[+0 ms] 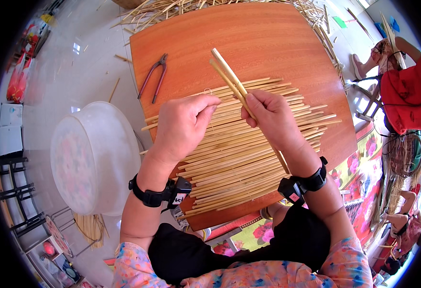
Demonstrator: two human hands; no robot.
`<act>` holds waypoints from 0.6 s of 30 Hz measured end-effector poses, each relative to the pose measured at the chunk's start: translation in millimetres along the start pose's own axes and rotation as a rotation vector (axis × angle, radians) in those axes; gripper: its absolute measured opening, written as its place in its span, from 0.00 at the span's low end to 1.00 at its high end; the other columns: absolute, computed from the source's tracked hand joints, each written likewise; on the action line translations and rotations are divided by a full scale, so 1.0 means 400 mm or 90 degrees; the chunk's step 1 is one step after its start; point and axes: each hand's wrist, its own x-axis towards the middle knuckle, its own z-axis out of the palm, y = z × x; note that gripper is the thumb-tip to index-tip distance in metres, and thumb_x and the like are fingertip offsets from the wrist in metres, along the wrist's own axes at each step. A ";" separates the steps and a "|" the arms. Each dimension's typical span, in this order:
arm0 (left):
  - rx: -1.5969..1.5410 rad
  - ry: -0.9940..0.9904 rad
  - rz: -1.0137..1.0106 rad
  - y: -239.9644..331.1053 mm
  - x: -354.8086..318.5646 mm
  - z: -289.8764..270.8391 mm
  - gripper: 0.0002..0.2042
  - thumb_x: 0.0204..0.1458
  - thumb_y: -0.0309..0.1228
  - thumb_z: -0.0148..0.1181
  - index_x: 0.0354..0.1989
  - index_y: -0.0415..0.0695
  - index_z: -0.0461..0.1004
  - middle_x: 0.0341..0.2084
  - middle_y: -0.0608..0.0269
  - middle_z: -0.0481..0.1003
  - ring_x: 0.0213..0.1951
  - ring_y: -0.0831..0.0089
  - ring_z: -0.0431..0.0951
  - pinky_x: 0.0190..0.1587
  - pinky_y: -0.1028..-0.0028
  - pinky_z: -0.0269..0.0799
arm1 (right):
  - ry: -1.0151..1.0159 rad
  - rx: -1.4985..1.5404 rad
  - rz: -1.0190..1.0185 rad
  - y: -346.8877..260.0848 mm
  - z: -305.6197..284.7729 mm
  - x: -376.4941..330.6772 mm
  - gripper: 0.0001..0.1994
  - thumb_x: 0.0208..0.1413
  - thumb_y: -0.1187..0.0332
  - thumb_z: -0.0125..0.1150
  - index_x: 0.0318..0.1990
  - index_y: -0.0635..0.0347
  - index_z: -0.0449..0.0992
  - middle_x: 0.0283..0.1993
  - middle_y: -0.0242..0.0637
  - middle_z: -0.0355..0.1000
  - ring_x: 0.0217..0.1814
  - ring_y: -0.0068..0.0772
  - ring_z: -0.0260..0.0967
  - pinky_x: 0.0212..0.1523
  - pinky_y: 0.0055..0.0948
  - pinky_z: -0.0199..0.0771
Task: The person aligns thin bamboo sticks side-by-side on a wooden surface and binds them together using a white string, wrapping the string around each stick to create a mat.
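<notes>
Floral sleeves and dark lap sit at bottom edge, both forearms w/ black wrist straps reaching up over wooden board [268, 38]. Right hand [270, 117] is closed around two pale bamboo strips [229, 77], held together as a pair; long axis runs diagonal, free ends pointing up-left away from the person, lower ends passing under the palm and coming out toward lower right, near the wrist. Left hand [181, 122] is curled, thumb and fingertips pinched together on a thin thread (barely visible) just above the mat; can't tell what else, if anything, it grips. Both hands hover over bamboo mat [234, 163], strips laid side by side approx. left-right, slightly tilted, ends ragged on right. Pliers [154, 77] lie on board upper left, well apart from hands. White basin [93, 158] on floor left of board. Loose straw [172, 9] past far edge.
</notes>
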 end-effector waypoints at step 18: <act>-0.025 0.022 0.029 -0.006 0.005 -0.002 0.04 0.56 0.23 0.61 0.37 0.39 0.80 0.24 0.50 0.79 0.25 0.58 0.80 0.27 0.67 0.72 | 0.069 0.018 -0.022 0.001 0.014 -0.004 0.13 0.67 0.68 0.52 0.48 0.70 0.78 0.28 0.32 0.75 0.24 0.15 0.67 0.26 0.19 0.68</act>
